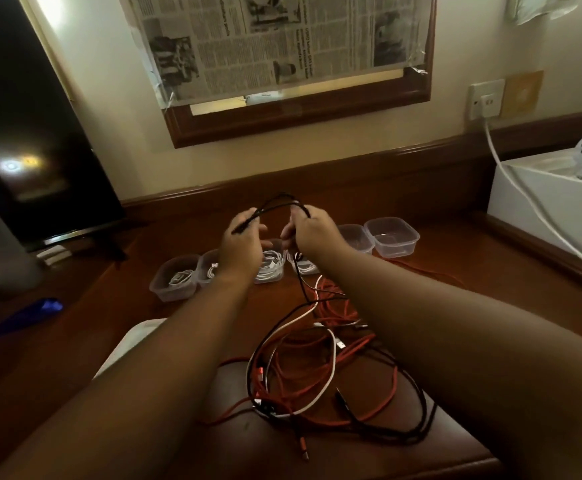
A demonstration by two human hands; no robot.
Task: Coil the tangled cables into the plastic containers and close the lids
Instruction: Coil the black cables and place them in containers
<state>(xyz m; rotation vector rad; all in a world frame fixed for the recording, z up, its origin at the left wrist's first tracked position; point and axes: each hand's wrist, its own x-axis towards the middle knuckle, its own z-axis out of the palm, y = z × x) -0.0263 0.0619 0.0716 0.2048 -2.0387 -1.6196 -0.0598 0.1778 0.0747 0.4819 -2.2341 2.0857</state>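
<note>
Holding black cable (282, 199) raised above desk (455, 289): left hand (241, 244) pinched plug end, right hand (312, 230) gripped arch's other side. Cable's tail ran down into red-white-black tangle (317, 368). Empty containers (391, 235) stood beyond right hand. Risk: coiling further would likely drag tangle, tightening knots, since tail appeared snagged.

held cable (282, 199): black
tangled cables (317, 368): red, white, black
containers (391, 237): clear
desk (455, 317): reddish-brown
newspaper (275, 39): black-and-white print
</note>
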